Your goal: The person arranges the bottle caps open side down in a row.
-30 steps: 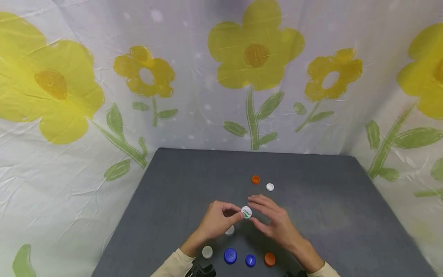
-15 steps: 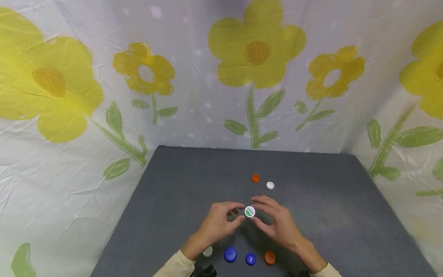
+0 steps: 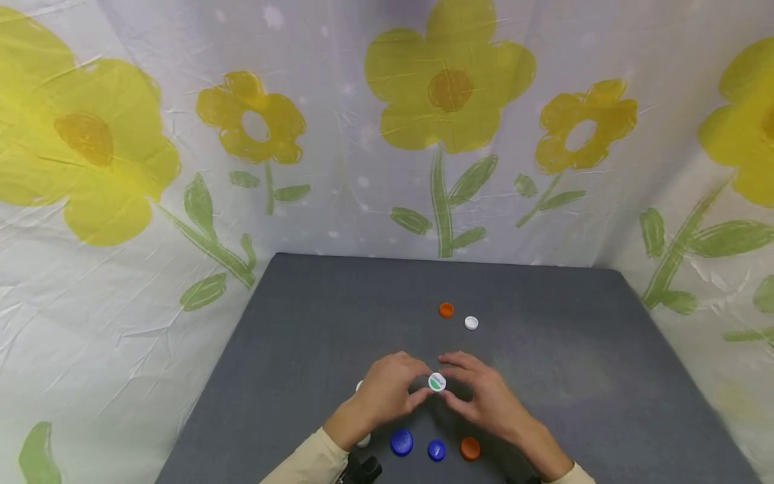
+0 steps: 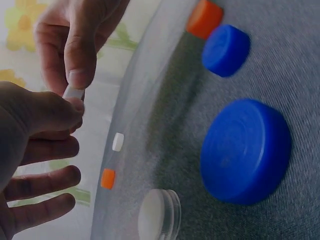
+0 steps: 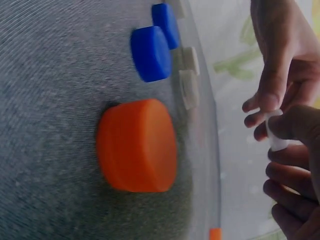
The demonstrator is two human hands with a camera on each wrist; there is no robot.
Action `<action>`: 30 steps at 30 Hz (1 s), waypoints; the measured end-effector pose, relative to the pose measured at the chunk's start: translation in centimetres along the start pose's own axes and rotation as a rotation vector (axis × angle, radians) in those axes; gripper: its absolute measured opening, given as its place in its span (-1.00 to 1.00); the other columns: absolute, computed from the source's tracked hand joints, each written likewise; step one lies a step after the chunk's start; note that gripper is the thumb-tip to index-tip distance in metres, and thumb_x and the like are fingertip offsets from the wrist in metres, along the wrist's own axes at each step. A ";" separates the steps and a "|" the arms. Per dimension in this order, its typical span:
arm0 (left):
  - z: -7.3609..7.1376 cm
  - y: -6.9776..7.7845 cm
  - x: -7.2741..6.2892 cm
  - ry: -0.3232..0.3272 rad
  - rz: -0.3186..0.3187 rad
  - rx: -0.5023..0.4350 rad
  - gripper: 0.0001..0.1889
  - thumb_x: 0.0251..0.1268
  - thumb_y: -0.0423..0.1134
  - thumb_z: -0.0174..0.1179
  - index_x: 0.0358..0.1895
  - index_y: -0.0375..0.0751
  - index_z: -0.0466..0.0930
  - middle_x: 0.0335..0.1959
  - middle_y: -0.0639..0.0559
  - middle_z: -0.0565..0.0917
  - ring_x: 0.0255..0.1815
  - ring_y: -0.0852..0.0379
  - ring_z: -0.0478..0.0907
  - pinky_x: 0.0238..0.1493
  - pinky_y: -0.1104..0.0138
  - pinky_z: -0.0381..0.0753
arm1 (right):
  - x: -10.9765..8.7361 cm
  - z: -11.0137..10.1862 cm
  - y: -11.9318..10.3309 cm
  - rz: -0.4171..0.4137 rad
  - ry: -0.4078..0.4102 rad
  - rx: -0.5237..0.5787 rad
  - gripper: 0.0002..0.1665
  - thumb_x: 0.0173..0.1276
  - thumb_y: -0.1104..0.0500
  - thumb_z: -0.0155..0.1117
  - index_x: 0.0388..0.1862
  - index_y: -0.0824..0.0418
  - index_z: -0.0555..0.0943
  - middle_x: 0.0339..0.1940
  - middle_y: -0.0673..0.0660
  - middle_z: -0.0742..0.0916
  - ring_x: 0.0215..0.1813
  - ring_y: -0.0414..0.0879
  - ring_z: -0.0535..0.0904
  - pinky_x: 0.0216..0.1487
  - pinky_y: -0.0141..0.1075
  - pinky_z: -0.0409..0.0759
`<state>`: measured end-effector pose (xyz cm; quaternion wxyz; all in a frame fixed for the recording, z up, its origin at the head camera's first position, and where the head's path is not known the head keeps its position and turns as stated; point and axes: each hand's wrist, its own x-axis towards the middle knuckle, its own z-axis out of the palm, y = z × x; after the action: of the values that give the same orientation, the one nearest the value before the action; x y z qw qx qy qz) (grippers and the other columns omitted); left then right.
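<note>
A white bottle cap with a green-and-white printed top (image 3: 437, 382) is held above the table between both hands. My left hand (image 3: 390, 390) pinches its left edge between thumb and fingers. On the opposite edge, my right hand (image 3: 484, 393) pinches it the same way. Seen edge-on in the left wrist view, the white cap (image 4: 74, 94) sits between the two thumbs. The right wrist view shows the white cap (image 5: 276, 131) under the right thumb, with the left thumb at its upper end. Fingers cover part of its rim.
Near me lie a large blue cap (image 3: 402, 442), a small blue cap (image 3: 437, 450) and an orange cap (image 3: 469, 448). Two whitish caps are partly hidden by my left arm and hand. Farther back are another orange cap (image 3: 446, 310) and a white cap (image 3: 471, 323). A flowered curtain surrounds the dark table.
The printed cap has moved slightly right, then nearer to me. Left fingers, apart from it half a second ago, now grip it together with the right hand.
</note>
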<state>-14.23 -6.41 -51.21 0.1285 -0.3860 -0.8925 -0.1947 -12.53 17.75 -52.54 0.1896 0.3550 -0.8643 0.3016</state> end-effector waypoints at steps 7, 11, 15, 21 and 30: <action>1.1 -0.1 0.3 -0.117 0.055 0.190 -0.85 0.29 0.00 0.57 -0.16 0.13 0.86 -0.20 0.28 0.86 -0.14 0.18 0.72 -0.01 0.24 0.68 | -0.4 0.8 0.3 0.022 -0.119 -0.089 -0.63 0.21 0.19 0.70 0.00 0.18 0.86 0.21 0.16 0.81 0.28 0.15 0.75 0.21 0.12 0.75; 1.7 0.0 0.3 -0.146 0.078 0.265 -0.87 0.29 0.03 0.55 -0.27 0.14 0.83 -0.27 0.28 0.85 -0.17 0.16 0.71 0.10 0.19 0.63 | -0.6 1.4 0.4 0.034 -0.170 -0.123 -0.66 0.24 0.16 0.67 0.00 0.19 0.86 0.21 0.16 0.81 0.27 0.13 0.75 0.24 0.09 0.74; 2.2 0.1 0.3 -0.183 0.084 0.311 -0.85 0.29 0.05 0.54 -0.32 0.15 0.81 -0.32 0.29 0.83 -0.18 0.17 0.72 0.10 0.19 0.62 | -0.8 1.8 0.4 0.026 -0.210 -0.149 -0.67 0.26 0.16 0.65 -0.01 0.21 0.86 0.19 0.17 0.81 0.25 0.11 0.76 0.24 0.06 0.74; 2.8 0.2 0.2 -0.212 0.082 0.385 -0.82 0.27 0.11 0.54 -0.36 0.18 0.81 -0.38 0.29 0.81 -0.22 0.17 0.71 0.07 0.19 0.64 | -1.0 2.2 0.2 0.028 -0.240 -0.170 -0.66 0.24 0.16 0.67 -0.02 0.24 0.85 0.18 0.18 0.81 0.26 0.14 0.75 0.28 0.07 0.71; 3.7 0.6 0.2 -0.240 0.076 0.452 -0.81 0.27 0.13 0.55 -0.30 0.17 0.84 -0.32 0.27 0.80 -0.20 0.16 0.66 -0.06 0.25 0.57 | -0.8 2.3 0.2 0.075 -0.337 -0.202 -0.72 0.34 0.12 0.62 -0.02 0.20 0.87 0.20 0.18 0.81 0.28 0.16 0.74 0.36 0.10 0.67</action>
<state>-14.19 -4.26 -54.26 0.1121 -0.4011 -0.9071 0.0617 -12.44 16.73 -54.78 0.0654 0.3474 -0.9222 0.1567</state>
